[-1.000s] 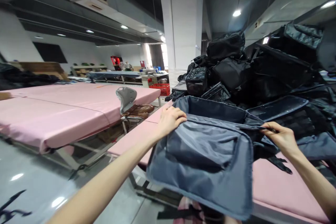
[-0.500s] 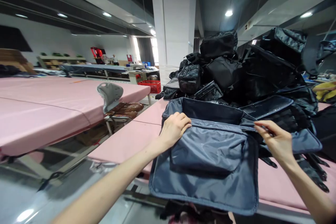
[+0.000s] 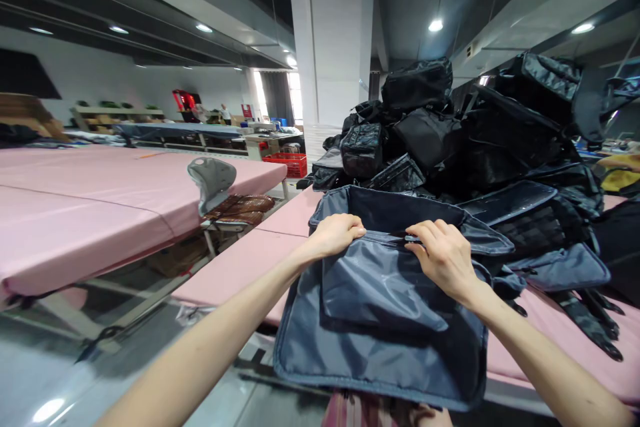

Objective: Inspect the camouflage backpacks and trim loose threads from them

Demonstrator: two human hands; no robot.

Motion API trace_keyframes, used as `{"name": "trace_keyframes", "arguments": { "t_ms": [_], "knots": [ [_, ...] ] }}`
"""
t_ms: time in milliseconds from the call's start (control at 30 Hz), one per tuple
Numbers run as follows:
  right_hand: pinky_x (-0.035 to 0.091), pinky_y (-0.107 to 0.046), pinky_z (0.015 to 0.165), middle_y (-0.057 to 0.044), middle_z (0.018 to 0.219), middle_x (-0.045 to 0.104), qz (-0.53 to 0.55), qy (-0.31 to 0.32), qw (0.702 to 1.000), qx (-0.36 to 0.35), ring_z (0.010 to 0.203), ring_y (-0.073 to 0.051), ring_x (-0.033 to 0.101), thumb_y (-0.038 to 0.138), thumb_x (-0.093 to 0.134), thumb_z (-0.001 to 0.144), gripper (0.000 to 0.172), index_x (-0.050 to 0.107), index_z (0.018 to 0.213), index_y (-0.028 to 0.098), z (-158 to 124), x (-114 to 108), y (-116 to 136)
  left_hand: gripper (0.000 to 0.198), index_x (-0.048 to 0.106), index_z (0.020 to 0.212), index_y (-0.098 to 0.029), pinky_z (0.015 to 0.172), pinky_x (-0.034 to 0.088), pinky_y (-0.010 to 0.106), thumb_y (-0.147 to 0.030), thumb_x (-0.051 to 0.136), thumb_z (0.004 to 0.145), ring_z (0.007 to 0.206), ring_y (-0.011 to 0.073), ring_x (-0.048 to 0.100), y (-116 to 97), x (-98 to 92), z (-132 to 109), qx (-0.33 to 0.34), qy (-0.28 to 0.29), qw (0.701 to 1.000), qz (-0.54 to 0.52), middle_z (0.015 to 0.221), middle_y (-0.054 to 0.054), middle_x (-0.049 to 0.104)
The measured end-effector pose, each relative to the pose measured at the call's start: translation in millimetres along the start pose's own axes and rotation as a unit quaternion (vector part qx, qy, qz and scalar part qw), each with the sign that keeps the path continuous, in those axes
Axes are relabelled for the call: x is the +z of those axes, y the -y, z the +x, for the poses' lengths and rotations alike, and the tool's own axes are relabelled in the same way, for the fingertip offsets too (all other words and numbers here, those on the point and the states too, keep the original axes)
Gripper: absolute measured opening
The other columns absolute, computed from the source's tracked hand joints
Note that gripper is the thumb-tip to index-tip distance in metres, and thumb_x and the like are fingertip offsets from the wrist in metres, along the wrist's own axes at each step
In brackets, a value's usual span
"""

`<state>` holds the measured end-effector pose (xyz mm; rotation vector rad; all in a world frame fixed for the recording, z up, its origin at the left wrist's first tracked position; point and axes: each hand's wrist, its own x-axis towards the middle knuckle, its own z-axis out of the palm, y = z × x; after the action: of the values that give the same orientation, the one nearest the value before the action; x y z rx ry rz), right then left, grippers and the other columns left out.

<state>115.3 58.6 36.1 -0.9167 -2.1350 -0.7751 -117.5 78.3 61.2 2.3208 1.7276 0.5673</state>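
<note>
A dark bag (image 3: 400,373) lies opened out at the table's front edge, its blue-grey lining facing me and its flap hanging over the edge. A zippered pocket (image 3: 373,287) is sewn on the inside of that flap. My left hand (image 3: 337,235) is closed on the fabric at the left end of the pocket's zipper. Along the same zipper, my right hand (image 3: 445,257) pinches the zipper pull (image 3: 411,239) between thumb and fingertips. Behind the right hand, the bag's corner (image 3: 487,237) stands up loosely.
A tall pile of black bags (image 3: 425,140) fills the far side of the pink-covered table (image 3: 230,273). Straps (image 3: 585,327) lie at right. Leftward are a grey chair (image 3: 213,180), another pink table (image 3: 100,207) and a red basket (image 3: 295,165). A white pillar (image 3: 333,40) rises behind.
My right hand has moved left along the pocket's zipper, from its right end to near the middle. My left hand stays at the left end. The hanging flap has shifted slightly left.
</note>
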Motion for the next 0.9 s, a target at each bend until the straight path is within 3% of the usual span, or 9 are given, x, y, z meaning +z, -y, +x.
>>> {"name": "trace_keyframes", "arguments": {
  "t_ms": [133,367,767,900],
  "knots": [
    [0.031,-0.032,0.067,-0.001,0.087,0.066,-0.045,-0.021,0.997,-0.065,0.075,-0.016,0.051,0.018,0.051,0.087,0.010,0.060,0.092,0.021,-3.0,0.4,-6.7,0.025,0.066,0.081,-0.020,0.071,0.041,0.028,-0.029,0.043,0.079,0.084,0.0217,0.060,-2.7,-1.2,3.2,-0.014,0.017,1.000,0.005,0.086,0.005,0.068],
    [0.030,-0.031,0.066,0.000,0.089,0.067,-0.085,-0.032,0.990,-0.107,0.075,-0.014,0.050,0.014,0.050,0.088,0.016,0.061,0.096,0.022,-8.4,-2.2,-16.5,0.025,0.066,0.079,-0.019,0.069,0.042,0.027,-0.030,0.044,0.078,0.082,0.0215,0.061,-6.5,-4.2,9.1,-0.036,0.040,0.998,0.012,0.083,0.006,0.068],
    [0.029,-0.030,0.066,0.000,0.089,0.067,-0.052,-0.023,0.989,-0.139,0.073,-0.014,0.049,0.011,0.046,0.088,0.021,0.062,0.095,0.023,-7.2,-0.3,-26.2,0.025,0.067,0.078,-0.018,0.068,0.041,0.026,-0.029,0.044,0.077,0.078,0.0200,0.060,-6.5,-3.1,6.5,-0.033,0.034,0.999,-0.001,0.080,0.005,0.068],
    [0.031,-0.029,0.065,0.000,0.083,0.067,0.026,0.011,0.995,-0.095,0.072,-0.014,0.049,0.019,0.050,0.088,0.011,0.061,0.087,0.021,-4.8,2.6,-32.6,0.025,0.067,0.080,-0.019,0.069,0.041,0.026,-0.029,0.043,0.079,0.080,0.0204,0.060,-4.8,-1.6,3.0,-0.020,0.020,1.000,0.011,0.084,0.004,0.068]
  ]
}}
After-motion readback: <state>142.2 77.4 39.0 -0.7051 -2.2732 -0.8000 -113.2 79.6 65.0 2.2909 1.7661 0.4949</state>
